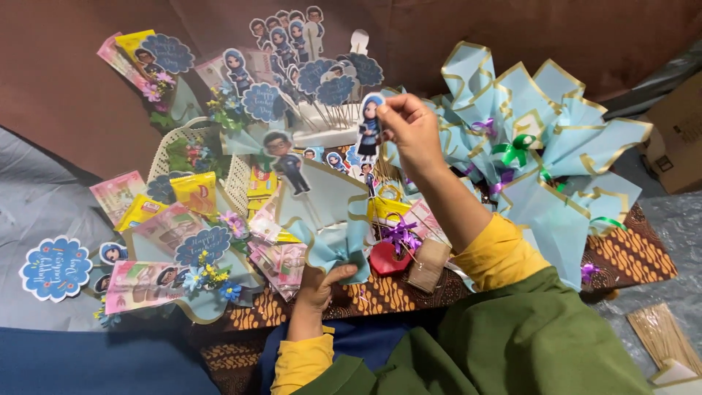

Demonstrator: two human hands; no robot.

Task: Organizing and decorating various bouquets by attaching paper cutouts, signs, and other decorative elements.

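Finished stock: light-blue wrapped bouquets (556, 139) with gold edges and ribbons, piled at right edge of batik cloth (629, 256); more filled ones lying at left edge.
Supply: white basket (234, 183) at back, with stick toppers standing behind it.
Bouquet in hand: blue wrap (329, 219) at front centre, one cartoon topper already in, second not yet placed; judged partly dressed.
Left hand (322, 285): low at front edge, fingers closed around wrap's gathered base.
Right hand (409, 128): raised above centre, forearm sloping up, fingertips pinching figure topper (370, 126) over the wrap.
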